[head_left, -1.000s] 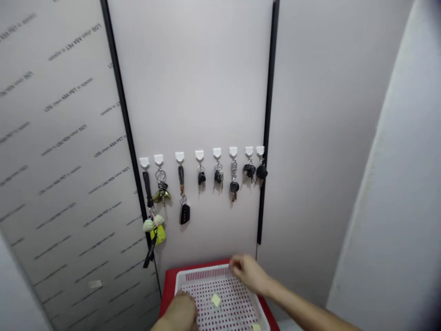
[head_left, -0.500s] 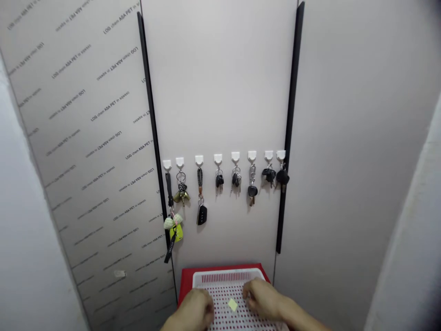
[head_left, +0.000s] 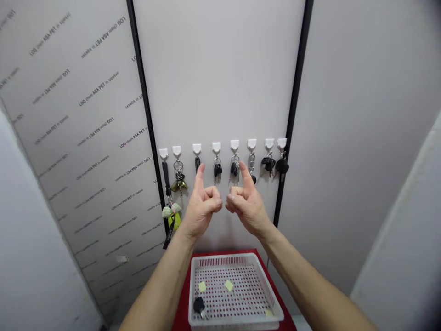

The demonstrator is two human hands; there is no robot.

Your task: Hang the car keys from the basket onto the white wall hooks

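My left hand (head_left: 203, 202) and my right hand (head_left: 247, 201) are raised before the row of hanging keys, with a small gap between them. On each, the index finger points up and the other fingers curl in; neither holds anything. Behind my left index finger a black braided strap (head_left: 197, 161) hangs, its lower part hidden. Between the fingers hang two key bunches, one left (head_left: 217, 169) and one right (head_left: 234, 168). Another bunch of keys (head_left: 252, 161) is partly covered by my right hand. White hooks (head_left: 216, 147) on the wall carry them all.
Below stands a white perforated basket (head_left: 272, 287) on a red surface (head_left: 181, 312). Inside lie a black-headed key (head_left: 199, 305) and yellow paper squares (head_left: 228, 285). Far left hangs a lanyard with a green charm (head_left: 171, 210); farther right are more black keys (head_left: 268, 163). Black strips (head_left: 299, 78) flank the panel.
Both hands have risen from the basket to the height of the keys, their index fingers now stretched upward. The key in the basket has come into view. The camera view has shifted slightly.
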